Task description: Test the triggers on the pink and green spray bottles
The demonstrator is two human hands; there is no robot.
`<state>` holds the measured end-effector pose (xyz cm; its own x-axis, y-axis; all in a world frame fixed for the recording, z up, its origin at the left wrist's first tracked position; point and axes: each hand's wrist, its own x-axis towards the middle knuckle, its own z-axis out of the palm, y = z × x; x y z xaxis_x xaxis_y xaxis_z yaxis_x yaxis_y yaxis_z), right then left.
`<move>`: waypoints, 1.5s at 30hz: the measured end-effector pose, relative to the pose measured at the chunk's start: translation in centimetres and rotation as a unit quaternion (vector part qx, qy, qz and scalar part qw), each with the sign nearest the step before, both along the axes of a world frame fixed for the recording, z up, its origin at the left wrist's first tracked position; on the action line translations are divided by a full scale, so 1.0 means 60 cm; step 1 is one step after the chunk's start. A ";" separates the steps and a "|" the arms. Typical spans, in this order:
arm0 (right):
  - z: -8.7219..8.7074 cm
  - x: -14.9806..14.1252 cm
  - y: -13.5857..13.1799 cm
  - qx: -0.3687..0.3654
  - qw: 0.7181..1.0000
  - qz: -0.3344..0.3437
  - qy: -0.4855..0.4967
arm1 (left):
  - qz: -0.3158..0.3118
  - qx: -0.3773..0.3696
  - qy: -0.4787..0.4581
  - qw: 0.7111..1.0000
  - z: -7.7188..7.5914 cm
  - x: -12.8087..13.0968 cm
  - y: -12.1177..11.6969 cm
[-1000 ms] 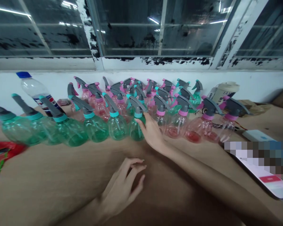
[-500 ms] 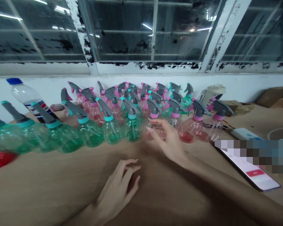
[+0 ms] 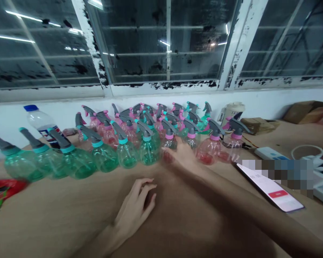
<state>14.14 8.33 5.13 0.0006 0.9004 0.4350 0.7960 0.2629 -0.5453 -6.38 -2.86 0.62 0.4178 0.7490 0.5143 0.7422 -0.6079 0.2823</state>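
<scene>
My right hand (image 3: 183, 156) reaches forward to a pink spray bottle (image 3: 169, 143) in the front row. Its fingers cup the bottle's lower body and the thumb lies up its right side. Next to it on the left stands a green spray bottle (image 3: 148, 149), the last of a row of green spray bottles (image 3: 70, 161). More pink spray bottles (image 3: 210, 150) stand to the right. My left hand (image 3: 136, 209) rests on the brown table top (image 3: 56, 215) nearer to me, fingers loosely bent and apart, holding nothing.
Several more pink and green spray bottles crowd behind, against the white wall. A water bottle (image 3: 41, 123) stands at back left, a red bag (image 3: 0, 190) at the left edge. A phone (image 3: 269, 186), a power strip (image 3: 270, 153) and cardboard boxes (image 3: 304, 111) lie at the right.
My right hand left the green bottle, moved right and closed around the pink bottle beside it. My left hand stayed put. The view tilted up slightly.
</scene>
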 end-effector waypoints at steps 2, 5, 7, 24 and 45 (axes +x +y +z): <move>0.001 0.000 -0.004 0.001 1.000 -0.002 -0.019 | 0.003 -0.005 -0.002 1.000 0.002 0.003 0.003; 0.002 0.008 -0.029 -0.001 0.999 0.006 -0.040 | 0.015 -0.022 -0.004 1.000 0.007 0.006 0.008; 0.002 0.019 -0.056 -0.005 0.999 0.017 -0.049 | 0.030 -0.034 -0.003 0.999 0.008 0.008 0.011; 0.029 0.125 -0.209 -0.054 0.989 0.140 0.018 | -0.065 -0.113 0.071 0.989 0.058 0.123 0.009; 0.023 0.080 -0.163 0.044 0.950 0.236 0.201 | -0.139 -0.156 0.112 0.972 0.077 0.123 0.024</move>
<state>18.91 -1.44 6.52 -0.2115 0.8018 0.5589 0.3107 0.5974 -0.7393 0.97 -1.39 5.21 0.7017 0.6957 0.1535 0.6255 -0.7048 0.3347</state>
